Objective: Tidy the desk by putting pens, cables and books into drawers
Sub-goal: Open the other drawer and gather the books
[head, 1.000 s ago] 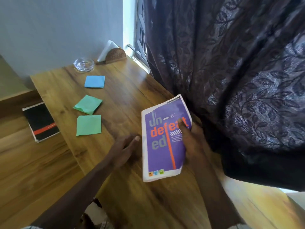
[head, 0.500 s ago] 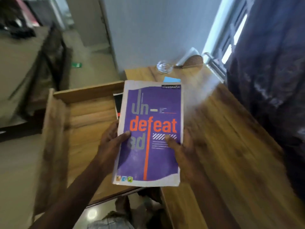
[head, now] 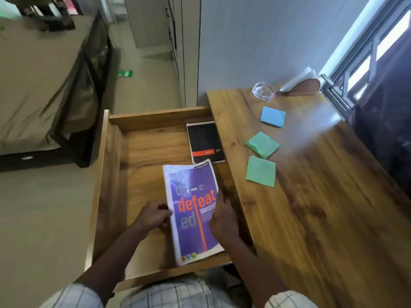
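A purple book [head: 191,210] with orange lettering lies low inside the open wooden drawer [head: 106,174], along its right side. My left hand [head: 154,215] grips the book's left edge with curled fingers. My right hand [head: 223,220] rests on the book's right edge, fingers on the cover. A black book [head: 205,142] with a red band lies at the drawer's far right corner, just beyond the purple one. The wooden desk [head: 322,207] stretches to the right of the drawer.
On the desk lie a blue sticky pad [head: 272,116] and two green ones [head: 262,144] [head: 260,171]. A glass ashtray [head: 263,91] and a napkin holder [head: 302,84] stand at the far end. A dark curtain [head: 387,130] hangs on the right, a bed [head: 40,85] on the left.
The purple book went from the desk by the curtain, was carried over with both hands, and now sits down in the open drawer. My view swung left toward the drawer.
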